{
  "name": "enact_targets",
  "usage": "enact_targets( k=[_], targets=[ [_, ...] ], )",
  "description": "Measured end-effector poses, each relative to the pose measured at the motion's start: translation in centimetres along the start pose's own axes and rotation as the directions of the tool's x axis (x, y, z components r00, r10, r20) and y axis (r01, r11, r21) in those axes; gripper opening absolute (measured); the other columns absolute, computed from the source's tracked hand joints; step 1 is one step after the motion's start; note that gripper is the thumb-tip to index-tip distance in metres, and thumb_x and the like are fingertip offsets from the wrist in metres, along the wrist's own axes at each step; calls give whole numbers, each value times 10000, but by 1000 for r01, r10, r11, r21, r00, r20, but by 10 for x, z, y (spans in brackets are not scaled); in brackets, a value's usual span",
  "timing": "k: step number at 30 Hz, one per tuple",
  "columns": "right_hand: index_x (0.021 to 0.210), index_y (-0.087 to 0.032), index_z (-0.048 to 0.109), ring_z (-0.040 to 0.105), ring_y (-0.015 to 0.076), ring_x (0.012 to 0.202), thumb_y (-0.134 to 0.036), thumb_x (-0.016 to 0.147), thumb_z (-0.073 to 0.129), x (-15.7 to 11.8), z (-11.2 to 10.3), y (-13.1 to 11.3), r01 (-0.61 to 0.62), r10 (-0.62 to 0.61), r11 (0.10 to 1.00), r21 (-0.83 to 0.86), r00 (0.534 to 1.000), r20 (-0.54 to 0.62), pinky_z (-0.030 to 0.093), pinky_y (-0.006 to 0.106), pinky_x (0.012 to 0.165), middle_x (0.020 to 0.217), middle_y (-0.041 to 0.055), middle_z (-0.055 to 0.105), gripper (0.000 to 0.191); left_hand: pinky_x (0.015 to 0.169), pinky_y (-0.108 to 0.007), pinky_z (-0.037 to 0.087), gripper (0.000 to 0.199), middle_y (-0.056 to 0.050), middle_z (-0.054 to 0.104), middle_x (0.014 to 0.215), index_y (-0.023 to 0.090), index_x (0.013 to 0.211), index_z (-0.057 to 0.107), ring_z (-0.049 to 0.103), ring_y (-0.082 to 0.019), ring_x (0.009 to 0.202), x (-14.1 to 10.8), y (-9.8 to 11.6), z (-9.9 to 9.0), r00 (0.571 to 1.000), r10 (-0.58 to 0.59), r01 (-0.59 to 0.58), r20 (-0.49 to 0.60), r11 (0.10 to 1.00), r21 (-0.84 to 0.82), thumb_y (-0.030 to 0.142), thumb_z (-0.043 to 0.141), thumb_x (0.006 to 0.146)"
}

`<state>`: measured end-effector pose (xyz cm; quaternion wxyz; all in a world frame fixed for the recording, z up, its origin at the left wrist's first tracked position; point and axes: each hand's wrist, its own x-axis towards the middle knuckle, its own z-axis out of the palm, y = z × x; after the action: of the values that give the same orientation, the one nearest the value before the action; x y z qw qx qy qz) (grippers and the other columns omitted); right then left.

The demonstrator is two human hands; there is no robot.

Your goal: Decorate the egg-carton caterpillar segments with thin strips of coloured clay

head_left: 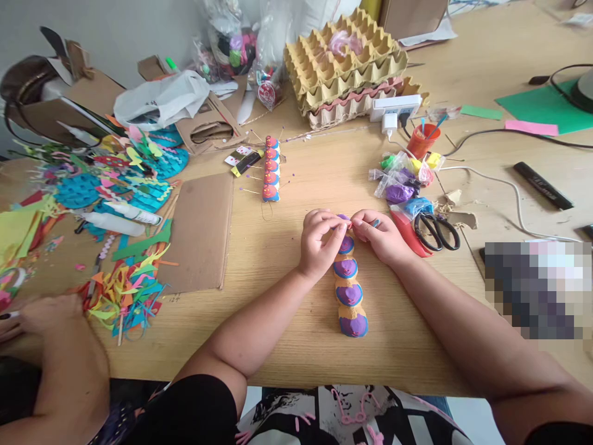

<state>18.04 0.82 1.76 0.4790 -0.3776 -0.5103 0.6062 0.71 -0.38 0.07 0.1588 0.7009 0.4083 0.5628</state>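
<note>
My left hand (323,241) and my right hand (377,235) meet above the far end of a painted egg-carton strip (346,269). The strip has several cups in purple, blue and orange-yellow, and it lies lengthwise on the table, pointing toward me. Both hands are closed in pinches, fingertips nearly touching. A tiny reddish bit shows between them, too small to name. Something teal shows at my right fingers; its kind is unclear. The strip's far cup is partly hidden by my hands. Farther off stands a similar red-and-blue egg-carton strip (271,170) with thin sticks poking out of its sides.
Black-handled scissors (436,232), bagged clay (401,185) and an orange cup (420,145) sit to the right, near a black marker (543,185). Egg trays (343,62) are stacked behind. Leftward are cardboard (197,232), glue bottles (113,222), paper scraps and another person's arm (69,358).
</note>
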Motion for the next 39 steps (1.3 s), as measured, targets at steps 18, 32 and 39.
enact_targets(
  k=[18,32,39],
  targets=[
    [746,-178,682,368,95,548,-680,806,851,0,0,-2,-13,13,999,-31,1000,10,258,274,543,570,-48,492,533,1089,-405,568,238,-43,785,1023,244,1041,807,706,-200,1065,-1,-4,1,999,21,-23,36,999,46,470,774,977],
    [716,-185,650,376,98,556,-619,819,856,0,-2,2,3,-2,999,33,1000,-4,280,275,572,569,-45,500,492,1063,-385,567,67,-12,788,962,246,995,789,707,-168,994,0,-3,2,996,75,-72,-41,996,55,294,745,1011],
    [798,-181,680,419,108,588,-698,845,812,0,-1,1,25,-23,999,-21,998,56,335,276,601,601,-45,516,536,1053,-400,577,125,-20,775,946,255,965,798,708,-181,1008,-1,-5,1,998,57,-55,-29,996,69,339,727,1023]
  ],
)
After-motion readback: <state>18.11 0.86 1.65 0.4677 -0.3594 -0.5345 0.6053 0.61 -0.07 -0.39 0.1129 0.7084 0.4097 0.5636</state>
